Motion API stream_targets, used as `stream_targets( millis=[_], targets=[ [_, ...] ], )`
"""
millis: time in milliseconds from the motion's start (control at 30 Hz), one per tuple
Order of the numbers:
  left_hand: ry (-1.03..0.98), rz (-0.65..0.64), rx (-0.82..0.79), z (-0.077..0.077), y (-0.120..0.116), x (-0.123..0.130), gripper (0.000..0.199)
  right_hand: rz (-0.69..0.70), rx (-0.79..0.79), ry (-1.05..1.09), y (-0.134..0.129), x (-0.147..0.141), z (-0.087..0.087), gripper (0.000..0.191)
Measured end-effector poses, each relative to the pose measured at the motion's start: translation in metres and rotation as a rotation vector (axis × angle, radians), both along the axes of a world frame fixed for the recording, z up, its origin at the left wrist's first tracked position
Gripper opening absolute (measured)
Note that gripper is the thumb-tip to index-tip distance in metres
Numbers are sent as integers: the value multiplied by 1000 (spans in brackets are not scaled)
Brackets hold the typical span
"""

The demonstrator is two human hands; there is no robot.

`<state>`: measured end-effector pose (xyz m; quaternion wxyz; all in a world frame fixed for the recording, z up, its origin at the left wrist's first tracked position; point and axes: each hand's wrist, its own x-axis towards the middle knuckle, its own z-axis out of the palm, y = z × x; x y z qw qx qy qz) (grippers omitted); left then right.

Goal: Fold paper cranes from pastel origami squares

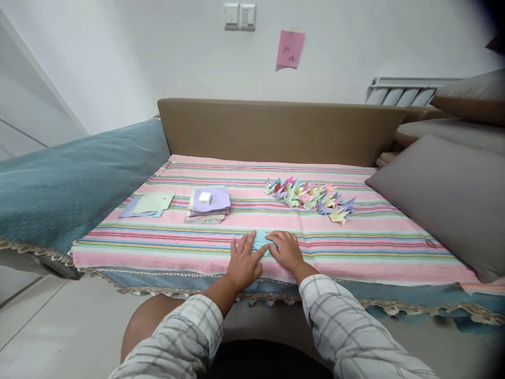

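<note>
A small piece of light blue origami paper [261, 238], partly folded, lies on the striped cloth close to the front edge. My left hand [242, 264] rests flat at its left side, fingers spread, with the index fingertip pressing on the paper. At the paper's right corner, my right hand [287, 251] has its fingers bent and closed on the edge. Fingers of both hands cover parts of the paper, so its exact folds are hard to make out. Beyond my hands sits a cluster of colourful folded paper cranes [310, 197].
A stack of paper squares [207, 215] bears a small white block [205, 198]. Several loose sheets [152, 202] lie farther left. A grey cushion [442, 200] leans at the right; the brown backrest [276, 131] spans the rear. A pink note [291, 48] hangs on the wall.
</note>
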<state>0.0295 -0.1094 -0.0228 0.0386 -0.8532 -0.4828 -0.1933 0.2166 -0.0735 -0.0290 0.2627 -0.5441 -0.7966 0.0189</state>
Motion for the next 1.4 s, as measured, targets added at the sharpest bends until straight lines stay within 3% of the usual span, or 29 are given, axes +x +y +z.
stream_targets(
  millis=[167,467,633,800,1067,1400],
  targets=[
    [-6,28,-50,0,2,8,60,9,-5,11,0,0,0,25],
    [-17,136,-14,0,0,-9,53,0,11,-15,-1,-1,1,26],
    [53,43,60,2,1,-12,52,-2,12,-7,-2,-1,2,26],
    [147,-76,60,8,11,-8,65,3,28,-9,-2,-1,2,26],
    [123,-29,2,-2,20,-11,74,-10,44,-35,-4,-2,1,29],
    [90,25,-18,-2,23,-9,77,-21,51,-83,-6,-3,1,31]
  ],
)
